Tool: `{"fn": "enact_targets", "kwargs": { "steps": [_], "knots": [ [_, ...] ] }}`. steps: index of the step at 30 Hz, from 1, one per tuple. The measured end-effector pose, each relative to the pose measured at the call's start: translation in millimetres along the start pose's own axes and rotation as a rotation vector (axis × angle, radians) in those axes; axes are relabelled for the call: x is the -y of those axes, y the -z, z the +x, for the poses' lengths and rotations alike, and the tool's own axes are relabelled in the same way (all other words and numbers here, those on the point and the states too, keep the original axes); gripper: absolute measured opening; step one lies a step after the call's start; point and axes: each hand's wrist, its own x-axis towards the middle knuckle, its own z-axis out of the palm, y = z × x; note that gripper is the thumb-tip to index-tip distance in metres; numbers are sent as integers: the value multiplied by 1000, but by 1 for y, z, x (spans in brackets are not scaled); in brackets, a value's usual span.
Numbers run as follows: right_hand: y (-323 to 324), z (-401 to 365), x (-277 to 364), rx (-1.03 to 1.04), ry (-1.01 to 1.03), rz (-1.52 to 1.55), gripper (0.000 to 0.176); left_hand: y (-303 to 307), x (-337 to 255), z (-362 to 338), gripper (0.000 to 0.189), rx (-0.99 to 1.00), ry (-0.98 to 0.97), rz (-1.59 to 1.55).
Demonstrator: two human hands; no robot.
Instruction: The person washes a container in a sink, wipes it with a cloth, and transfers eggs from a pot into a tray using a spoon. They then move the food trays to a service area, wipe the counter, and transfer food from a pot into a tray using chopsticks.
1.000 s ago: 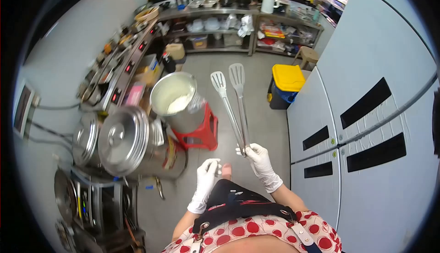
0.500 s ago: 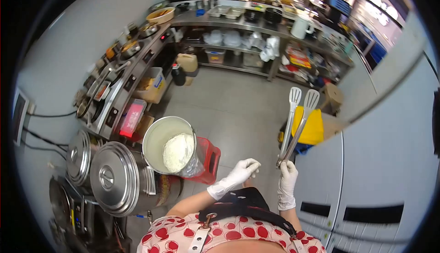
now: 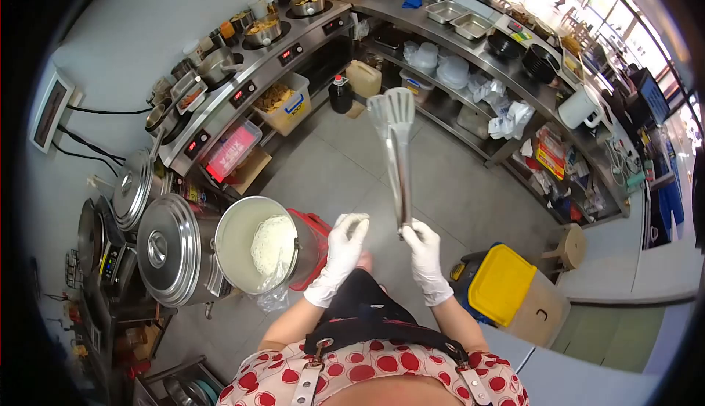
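My right hand [image 3: 426, 259], in a white glove, grips a pair of metal kitchen tongs [image 3: 400, 167] by the hinge end. Their slotted heads point up and away from me, over the grey floor. My left hand [image 3: 343, 253], gloved too, is held in front of my body with its fingers curled in; nothing shows in them. To its left stands a deep metal bucket [image 3: 228, 241] with a pale, creamy white mass [image 3: 272, 244] inside and clear plastic [image 3: 275, 296] over its near rim.
Lidded steel pots [image 3: 169, 252] stand left of the bucket, by a red crate [image 3: 312, 241]. A cooktop counter [image 3: 264, 64] with several pans runs along the left wall. Steel shelving [image 3: 470, 53] lines the back. A yellow-lidded bin [image 3: 503, 281] and a stool [image 3: 569, 248] are at right.
My view has turned to the right. The tongs have swung left to the middle, their heads now overlapping. My left hand has turned more upright.
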Motion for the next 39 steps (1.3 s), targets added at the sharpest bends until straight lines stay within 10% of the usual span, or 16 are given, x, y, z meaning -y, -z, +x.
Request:
{"fn": "enact_targets", "kwargs": {
  "steps": [19, 29, 33, 39],
  "knots": [
    [36, 472, 43, 195, 120, -335, 22, -135, 1, 445, 20, -41, 200, -235],
    [54, 946, 48, 178, 534, -815, 23, -164, 23, 642, 21, -201, 392, -229],
    [23, 1157, 64, 202, 413, -1127, 26, -190, 17, 726, 23, -313, 367, -176],
    [7, 1352, 56, 25, 620, -1539, 69, -209, -12, 822, 31, -366, 446, -223]
  ]
}}
